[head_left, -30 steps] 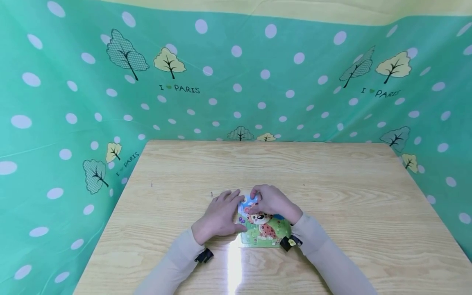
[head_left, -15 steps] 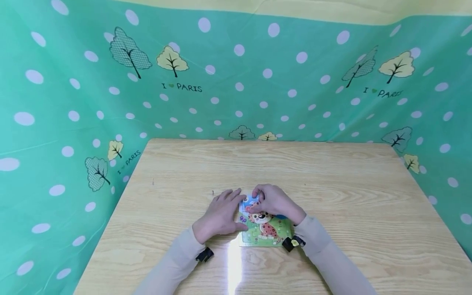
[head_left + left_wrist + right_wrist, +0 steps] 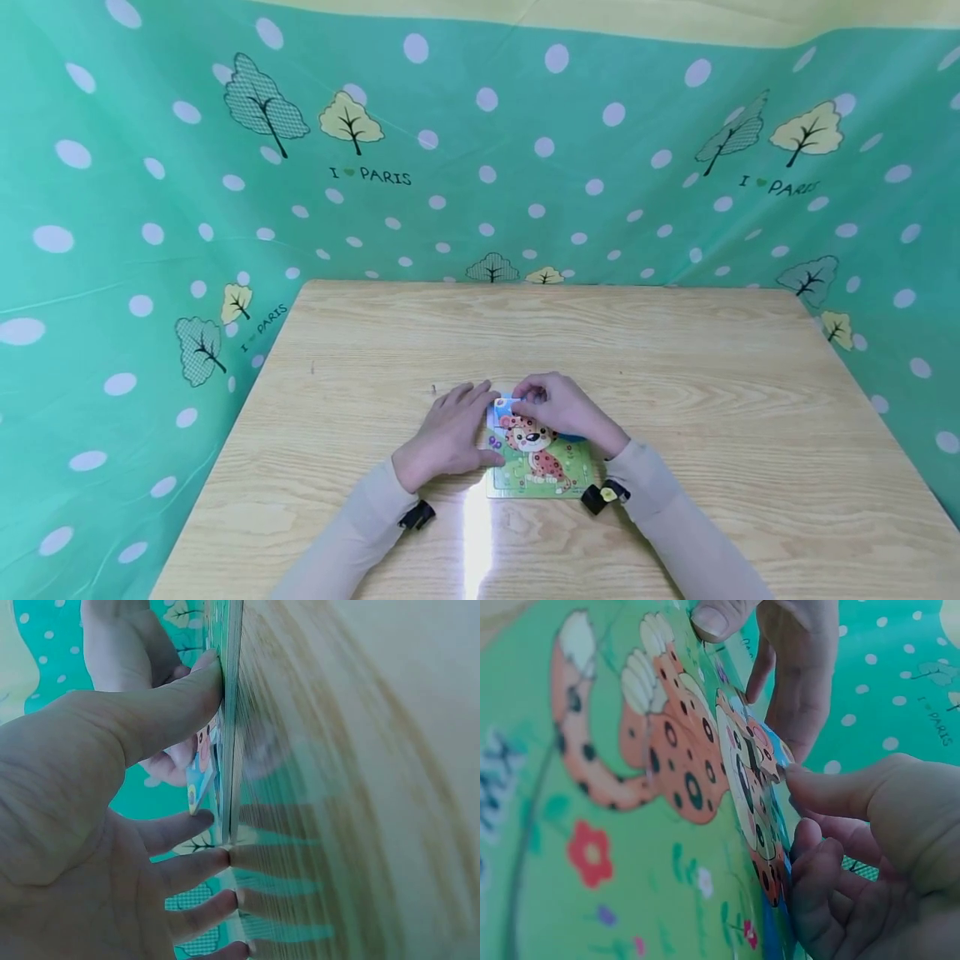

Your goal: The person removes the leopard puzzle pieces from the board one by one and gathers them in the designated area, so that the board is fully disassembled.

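Note:
A jigsaw puzzle (image 3: 551, 467) with a spotted leopard on green grass lies on the table in front of the person. My right hand (image 3: 558, 407) pinches a puzzle piece (image 3: 504, 410) at the upper-left part of the picture. In the left wrist view that piece (image 3: 201, 774) stands tilted out from the board. My left hand (image 3: 450, 437) is spread at the puzzle's left side. Its thumb (image 3: 196, 686) rests on the board's edge, and the other fingertips touch the table beside the upper-left corner. The right hand's curled fingers (image 3: 817, 877) hang close over the board.
The wooden table (image 3: 360, 358) runs out on all sides of the puzzle. Green dotted cloth (image 3: 480, 142) hangs behind it and at both sides. A bright light reflection (image 3: 477, 533) falls below the left hand.
The right hand's thumb and fingers have shifted up and right over the piece, showing more of its blue upper corner. The left hand stays in place.

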Available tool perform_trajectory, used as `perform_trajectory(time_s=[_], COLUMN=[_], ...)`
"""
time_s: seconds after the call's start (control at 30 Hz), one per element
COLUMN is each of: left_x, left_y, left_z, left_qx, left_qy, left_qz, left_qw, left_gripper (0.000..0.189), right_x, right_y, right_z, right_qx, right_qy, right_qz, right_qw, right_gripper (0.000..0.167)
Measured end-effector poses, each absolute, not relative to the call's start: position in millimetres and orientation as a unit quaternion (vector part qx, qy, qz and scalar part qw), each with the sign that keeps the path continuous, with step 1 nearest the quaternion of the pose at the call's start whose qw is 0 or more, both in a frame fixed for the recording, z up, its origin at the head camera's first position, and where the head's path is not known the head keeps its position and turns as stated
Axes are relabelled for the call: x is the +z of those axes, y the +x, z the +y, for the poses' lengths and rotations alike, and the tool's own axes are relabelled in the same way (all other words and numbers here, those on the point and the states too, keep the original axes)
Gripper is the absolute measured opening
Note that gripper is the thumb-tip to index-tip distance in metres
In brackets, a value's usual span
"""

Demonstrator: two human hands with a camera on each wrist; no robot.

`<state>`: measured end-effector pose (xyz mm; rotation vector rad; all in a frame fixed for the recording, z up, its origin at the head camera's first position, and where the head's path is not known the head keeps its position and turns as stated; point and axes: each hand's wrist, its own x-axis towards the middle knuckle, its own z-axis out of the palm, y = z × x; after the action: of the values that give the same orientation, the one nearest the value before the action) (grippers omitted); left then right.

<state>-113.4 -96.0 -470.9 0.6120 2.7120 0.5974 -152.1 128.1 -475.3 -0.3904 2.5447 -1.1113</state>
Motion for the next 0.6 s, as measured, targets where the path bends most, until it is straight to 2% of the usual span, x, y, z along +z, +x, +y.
perform_trajectory(time_s=[0.33, 0.6], left_x=[-471, -469], left_y=[-113, -113], left_z=[-96, -95], left_qx=[0.208, 0.208], left_qy=[0.21, 0.206], left_qz=[0.942, 0.943], left_qw=[0.159, 0.158], left_gripper=[0.104, 0.106], right_x=[-480, -480], right_y=[-153, -154], right_z=[136, 139], right_qx=[-0.441, -0.472], right_qy=[-0.128, -0.1], right_qz=[0.874, 0.858], right_qw=[0.156, 0.176], right_gripper=[0.015, 0.019])
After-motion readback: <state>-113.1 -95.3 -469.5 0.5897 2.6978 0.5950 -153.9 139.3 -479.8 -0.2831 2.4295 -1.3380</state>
